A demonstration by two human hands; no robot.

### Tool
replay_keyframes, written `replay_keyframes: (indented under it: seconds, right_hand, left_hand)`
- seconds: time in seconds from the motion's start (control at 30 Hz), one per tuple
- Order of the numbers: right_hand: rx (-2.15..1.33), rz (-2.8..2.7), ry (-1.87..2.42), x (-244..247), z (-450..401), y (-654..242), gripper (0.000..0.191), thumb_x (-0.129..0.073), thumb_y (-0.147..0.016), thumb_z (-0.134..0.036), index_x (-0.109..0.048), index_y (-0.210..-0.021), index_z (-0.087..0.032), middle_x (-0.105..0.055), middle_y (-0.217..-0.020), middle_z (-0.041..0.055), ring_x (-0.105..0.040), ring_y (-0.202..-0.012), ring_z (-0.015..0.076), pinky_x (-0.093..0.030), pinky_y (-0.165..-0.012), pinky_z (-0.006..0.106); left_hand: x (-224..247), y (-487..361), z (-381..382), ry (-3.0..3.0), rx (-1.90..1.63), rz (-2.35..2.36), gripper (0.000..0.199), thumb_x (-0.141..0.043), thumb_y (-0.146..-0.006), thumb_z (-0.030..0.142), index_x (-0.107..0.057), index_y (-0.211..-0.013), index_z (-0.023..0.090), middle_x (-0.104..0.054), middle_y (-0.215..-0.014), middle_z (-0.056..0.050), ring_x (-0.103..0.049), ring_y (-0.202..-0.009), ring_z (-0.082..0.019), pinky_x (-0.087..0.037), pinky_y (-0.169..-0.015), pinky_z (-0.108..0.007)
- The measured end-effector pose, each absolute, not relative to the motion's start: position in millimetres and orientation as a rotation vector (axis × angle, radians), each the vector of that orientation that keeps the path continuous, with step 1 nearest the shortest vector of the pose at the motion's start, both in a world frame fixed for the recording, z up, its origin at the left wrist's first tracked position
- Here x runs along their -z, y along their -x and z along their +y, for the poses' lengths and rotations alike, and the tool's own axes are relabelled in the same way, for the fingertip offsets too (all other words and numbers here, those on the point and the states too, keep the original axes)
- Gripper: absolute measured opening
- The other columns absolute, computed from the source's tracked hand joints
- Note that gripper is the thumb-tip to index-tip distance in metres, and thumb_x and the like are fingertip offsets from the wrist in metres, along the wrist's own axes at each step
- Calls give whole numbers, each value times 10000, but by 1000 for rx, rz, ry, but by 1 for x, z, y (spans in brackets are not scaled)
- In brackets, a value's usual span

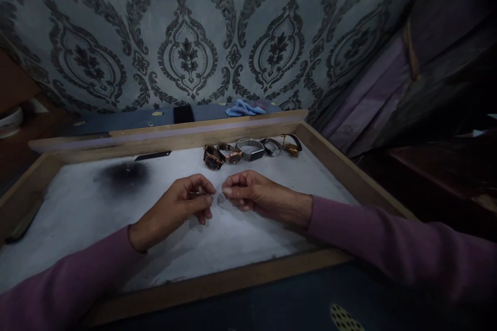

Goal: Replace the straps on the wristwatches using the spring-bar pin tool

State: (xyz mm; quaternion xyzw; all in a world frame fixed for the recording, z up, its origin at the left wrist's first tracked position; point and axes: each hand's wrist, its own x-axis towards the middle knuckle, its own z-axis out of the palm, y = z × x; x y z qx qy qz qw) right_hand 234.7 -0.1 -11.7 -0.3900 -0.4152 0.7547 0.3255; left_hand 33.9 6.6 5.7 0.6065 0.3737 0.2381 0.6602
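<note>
My left hand (176, 212) hovers over the white tray bottom (163, 264). Its fingers curl loosely, and a small gap shows between thumb and index tips, with nothing visible in it. Just right of it, my right hand (258, 195) pinches thumb and index finger together; a tiny pale bit seems to show at the tips, too small to name. The hands are close but apart. Beyond them stands a row of wristwatches: a dark-dialled one with rose-gold trim (212, 158), another rose-gold one (230, 153), a silver one (250, 149), a dark-strapped one (272, 147) and a gold one (291, 146).
A wooden frame (330, 163) borders the tray. Inside lie a flat black strip (152, 155) near a dark smudge (126, 175), and a dark object (25, 222) at the left. Behind the frame is a blue cloth (245, 108), before a patterned wall (233, 26).
</note>
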Motion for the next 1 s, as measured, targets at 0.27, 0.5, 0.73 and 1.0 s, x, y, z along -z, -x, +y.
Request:
replay_keyframes:
  seconds: [0.27, 0.5, 0.73, 1.0]
  right_hand:
    - [-2108, -971, 993, 6, -4, -219, 251, -821, -611, -261, -618, -660, -122, -499, -517, -62, -326, -472, 38, -212, -438, 186]
    - [-2129, -767, 1000, 3, -5, -212, 236, -843, -594, -213, -649, -662, -98, -517, -563, -45, -374, -505, 28, -278, -453, 153]
    - [-2067, -718, 996, 3, -4, -208, 124, -773, -702, -141, -664, -664, -95, -593, -624, -13, -442, -508, 24, -359, -465, 128]
    - [-2048, -731, 1011, -2, -3, -209, 79, -711, -775, -120, -695, -702, -93, -615, -620, -7, -478, -506, 23, -374, -468, 115]
  left_hand:
    - [-5, -34, 5, -1484, -663, 818, 143, -663, -803, 267, -579, -829, 154, -625, -684, 13, -629, -614, -115, -529, -564, -222]
    - [-8, -34, 4, -1566, -760, 841, 126, -639, -817, 250, -589, -746, 159, -648, -677, 12, -627, -615, -111, -525, -575, -215]
    - [-7, -31, 5, -1754, -810, 895, 114, -588, -856, 223, -595, -758, 166, -642, -671, 11, -613, -628, -107, -497, -592, -217]
    - [-2, -29, 10, -1607, -779, 919, 153, -602, -845, 284, -562, -775, 155, -642, -656, -7, -616, -587, -119, -533, -577, -246]
